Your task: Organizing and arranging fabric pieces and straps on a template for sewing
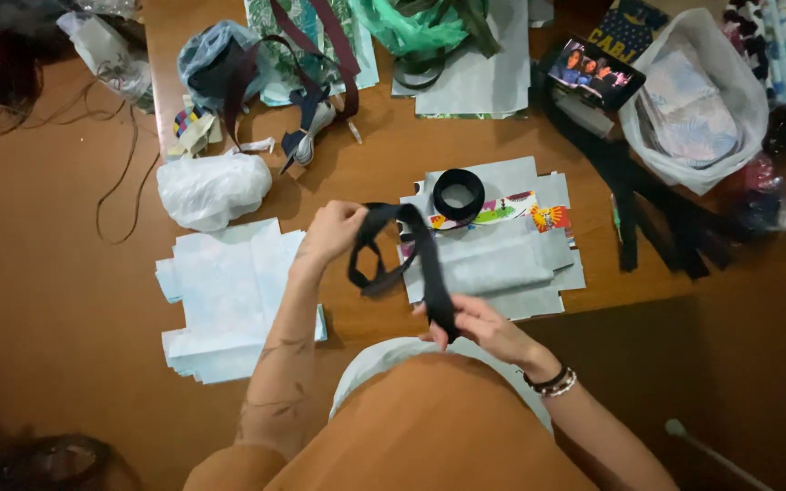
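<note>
white plastic bag | strap roll | pale fabric stack

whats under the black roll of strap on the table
The black strap roll sits on a stack of pale cut fabric pieces, beside a colourful printed piece. What lies beneath that stack is covered.

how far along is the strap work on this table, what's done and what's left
Done, it seems: pale cut pieces lie stacked in a pile by the left arm and another pile ahead. In hand: the left hand and right hand both grip a black strap, looped between them. Probably left: a black strap roll on the far pile and loose black straps to the right lie untouched.
</note>
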